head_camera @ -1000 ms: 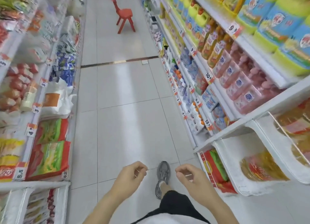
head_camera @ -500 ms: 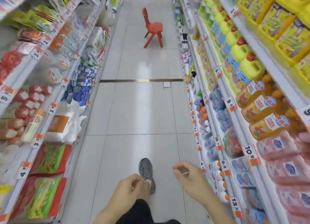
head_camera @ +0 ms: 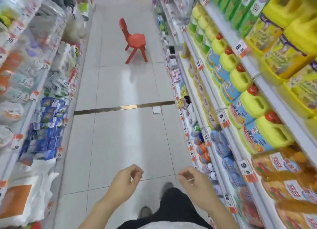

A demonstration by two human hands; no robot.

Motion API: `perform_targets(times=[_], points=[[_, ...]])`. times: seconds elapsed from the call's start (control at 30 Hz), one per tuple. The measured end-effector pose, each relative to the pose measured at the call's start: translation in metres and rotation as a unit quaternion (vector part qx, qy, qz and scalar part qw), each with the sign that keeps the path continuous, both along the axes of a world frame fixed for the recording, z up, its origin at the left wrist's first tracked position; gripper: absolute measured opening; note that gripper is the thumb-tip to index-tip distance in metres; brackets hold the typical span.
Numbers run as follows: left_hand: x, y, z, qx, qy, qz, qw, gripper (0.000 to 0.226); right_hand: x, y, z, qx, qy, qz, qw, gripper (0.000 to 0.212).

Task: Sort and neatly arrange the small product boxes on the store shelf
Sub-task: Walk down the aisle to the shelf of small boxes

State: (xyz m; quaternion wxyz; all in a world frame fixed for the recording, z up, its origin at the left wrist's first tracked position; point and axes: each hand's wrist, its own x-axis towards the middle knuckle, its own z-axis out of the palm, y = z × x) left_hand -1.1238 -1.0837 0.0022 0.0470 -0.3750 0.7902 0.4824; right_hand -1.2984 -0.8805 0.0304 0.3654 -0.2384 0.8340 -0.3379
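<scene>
I am in a store aisle with both hands raised low in front of me. My left hand and my right hand hang over the tiled floor with fingers loosely curled, and neither holds anything I can see. Neither hand touches a shelf. Small pale boxes sit on a low level of the right-hand shelf, far down the aisle and blurred. Nearer on that shelf stand yellow jugs and orange bottles.
A red plastic chair stands in the aisle ahead. A metal strip crosses the floor. The left shelf holds blue packets and a white sack. My shoe and dark trouser leg show below.
I have walked forward down the aisle; the chair and floor strip are closer and the view has tilted up. Both hands stay in front, loosely curled and holding nothing.
</scene>
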Motion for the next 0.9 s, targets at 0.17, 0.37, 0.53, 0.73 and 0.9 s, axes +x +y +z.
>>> perform_targets(times=[0.17,0.37,0.53,0.73,0.9], points=[[-0.117,-0.104,-0.011,-0.009,-0.008,-0.026,1.000,0.017,-0.107,-0.098,-0.022,-0.005,0.006,0.007,1.000,0.007],[-0.246,-0.217,0.001,-0.031,-0.029,-0.010,0.999,0.014,-0.258,-0.247,-0.029,-0.002,-0.006,0.056,0.998,0.009],[-0.324,-0.312,0.011,-0.037,-0.032,0.036,0.998,0.013,-0.361,-0.370,-0.018,-0.002,-0.006,0.090,0.996,0.008],[-0.425,-0.450,-0.007,-0.018,-0.013,0.072,0.997,0.017,-0.464,-0.520,-0.031,-0.005,0.007,0.122,0.993,0.007],[-0.512,-0.580,-0.013,-0.018,-0.001,0.047,0.999,0.015,-0.542,-0.643,-0.025,0.003,0.012,0.114,0.993,0.006]])
